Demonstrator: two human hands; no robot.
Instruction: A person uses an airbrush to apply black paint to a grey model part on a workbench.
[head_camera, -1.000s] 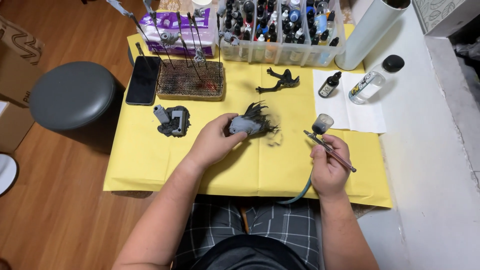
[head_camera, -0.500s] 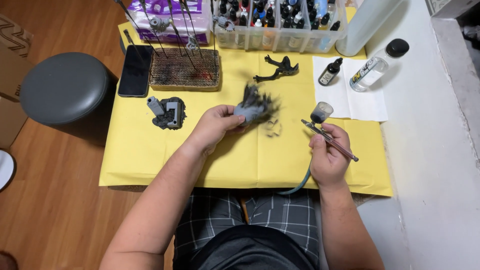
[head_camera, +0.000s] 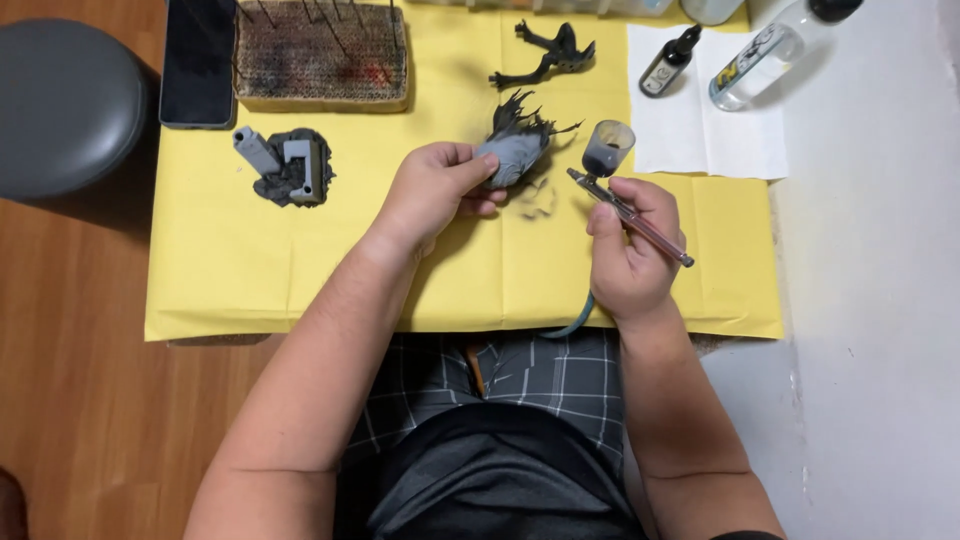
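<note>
Left grip: the left hand (head_camera: 432, 190) is closed on a grey model part (head_camera: 510, 152), thumb and fingers pinching its lower left end; the part is lifted just above the yellow paper (head_camera: 250, 270).
Right grip: the right hand (head_camera: 625, 258) is wrapped round an airbrush (head_camera: 628, 212), index finger resting on top of its body.
Model part axis: its long axis runs from lower left at the fingers to upper right, where dark spiky tips fan out toward the airbrush cup (head_camera: 607, 148).
Airbrush axis: slanted, nozzle up and left toward the part, tail down and right; the cup stands upright near the nozzle, and a teal hose (head_camera: 572, 325) drops off the near edge of the surface.
Gap: nozzle and part are near, not touching.
Open room: bare yellow paper lies left of and below the hands; the near paper edge is just behind the right wrist.
Around: a grey block piece (head_camera: 285, 167) sits well left, a dark limb-shaped piece (head_camera: 545, 58) above, a dropper bottle (head_camera: 668, 66) and clear bottle (head_camera: 760, 66) on white paper (head_camera: 700, 140) to the upper right.
Arms: both forearms reach up from the lap, the left angled right, wrists raised.
</note>
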